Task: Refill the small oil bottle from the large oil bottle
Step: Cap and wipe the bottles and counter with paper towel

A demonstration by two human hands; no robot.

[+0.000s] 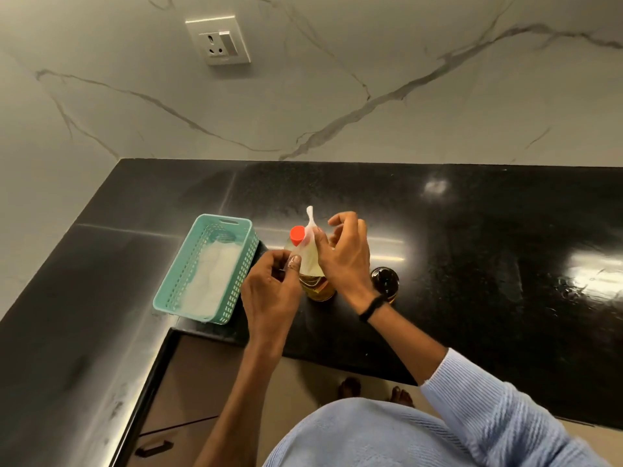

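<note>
Head view: the left hand (269, 288) and right hand (344, 257) each pinch a thin translucent plastic piece (308, 254) over the orange-capped large oil bottle (318, 288), which stands on the counter (472, 264). The small oil bottle (386, 281) stands at its 3 o'clock and a teal basket (188, 264) at 9 o'clock.

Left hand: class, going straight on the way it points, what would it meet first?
Probably the large oil bottle, just beyond the white sheet the left hand pinches; depth is unclear.
</note>
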